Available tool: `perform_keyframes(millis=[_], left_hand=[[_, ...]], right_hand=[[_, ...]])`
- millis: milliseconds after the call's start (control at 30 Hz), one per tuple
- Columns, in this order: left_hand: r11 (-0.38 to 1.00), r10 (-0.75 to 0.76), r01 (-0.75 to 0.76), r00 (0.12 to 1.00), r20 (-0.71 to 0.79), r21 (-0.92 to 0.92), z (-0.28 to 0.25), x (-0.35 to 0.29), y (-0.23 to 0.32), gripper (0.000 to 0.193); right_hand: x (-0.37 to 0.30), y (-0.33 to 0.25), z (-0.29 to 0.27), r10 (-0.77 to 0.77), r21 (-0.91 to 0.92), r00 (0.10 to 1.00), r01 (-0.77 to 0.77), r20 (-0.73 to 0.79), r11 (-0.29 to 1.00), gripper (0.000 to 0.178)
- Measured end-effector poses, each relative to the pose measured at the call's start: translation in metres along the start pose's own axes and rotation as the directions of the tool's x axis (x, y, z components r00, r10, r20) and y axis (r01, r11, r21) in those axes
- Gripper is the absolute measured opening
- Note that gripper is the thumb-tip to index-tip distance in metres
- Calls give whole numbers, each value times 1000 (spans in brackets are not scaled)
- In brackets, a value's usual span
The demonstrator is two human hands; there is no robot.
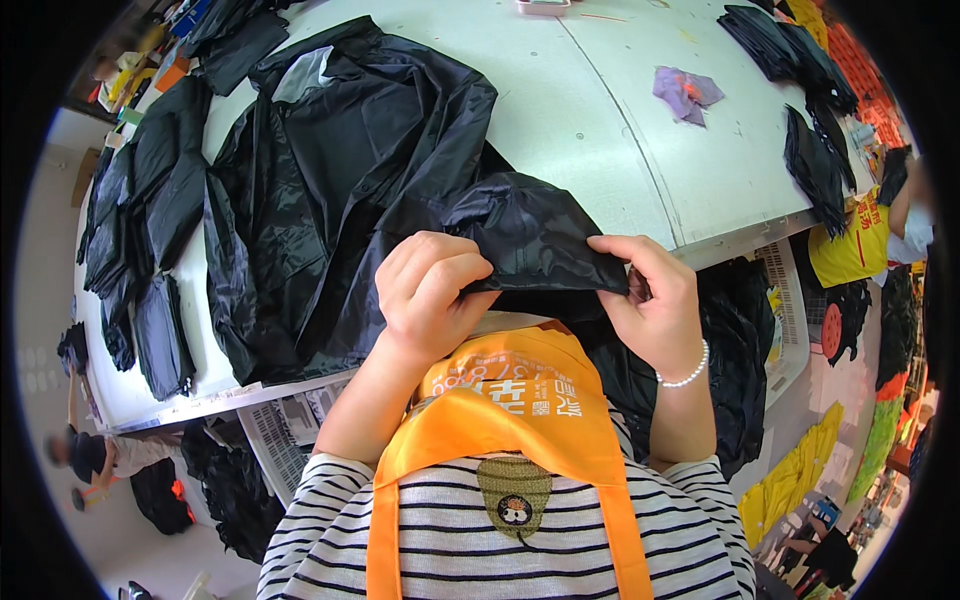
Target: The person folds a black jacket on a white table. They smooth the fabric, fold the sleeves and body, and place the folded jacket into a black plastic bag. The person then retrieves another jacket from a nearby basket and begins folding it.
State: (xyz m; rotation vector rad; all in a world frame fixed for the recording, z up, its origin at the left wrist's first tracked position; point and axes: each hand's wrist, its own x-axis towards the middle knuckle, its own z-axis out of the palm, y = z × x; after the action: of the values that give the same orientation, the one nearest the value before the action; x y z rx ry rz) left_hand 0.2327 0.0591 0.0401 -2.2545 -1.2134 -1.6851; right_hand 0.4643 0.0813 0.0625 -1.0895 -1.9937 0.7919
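Hands (428, 290) at edge of black fabric (535, 235), broad white tabletop (550, 105) beyond.

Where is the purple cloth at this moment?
In the head view, the purple cloth lies toward the upper right on the white table, beyond the right hand and left of the black garments near the table's right edge.

Hidden, cropped and blurred
We cannot see every fingertip of our right grip (655, 295) at the black cloth (535, 235); our right forearm (685, 412) covers part of the dark clothes (738, 350) below the desk (560, 120); the top edge crops the pink tray (543, 7); the far-right person (906, 240) looks blurred.
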Motion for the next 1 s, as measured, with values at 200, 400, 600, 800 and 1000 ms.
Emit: perform_keyframes(millis=[200, 400, 600, 800, 1000], left_hand=[[1000, -14, 14, 1000, 17, 2, 14, -1, 6, 29], [954, -290, 250, 908, 304, 165, -18, -30, 10, 42], [355, -809, 731, 553, -200, 583, -153, -169, -31, 27], [-141, -935, 990, -143, -325, -32, -209, -279, -36, 32], [-431, -869, 845, -484, -107, -318, -166, -252, -67, 45]], right_hand=[[10, -34, 0, -33, 45, 995, 29, 95, 999, 49], [19, 41, -9, 28, -297, 882, 128, 471, 946, 22], [49, 239, -154, 496, -556, 742, -201, 451, 807, 30], [95, 341, -135, 382, -569, 923, -337, -44, 750, 36], [148, 362, -54, 546, -675, 821, -498, -166, 545, 31]])
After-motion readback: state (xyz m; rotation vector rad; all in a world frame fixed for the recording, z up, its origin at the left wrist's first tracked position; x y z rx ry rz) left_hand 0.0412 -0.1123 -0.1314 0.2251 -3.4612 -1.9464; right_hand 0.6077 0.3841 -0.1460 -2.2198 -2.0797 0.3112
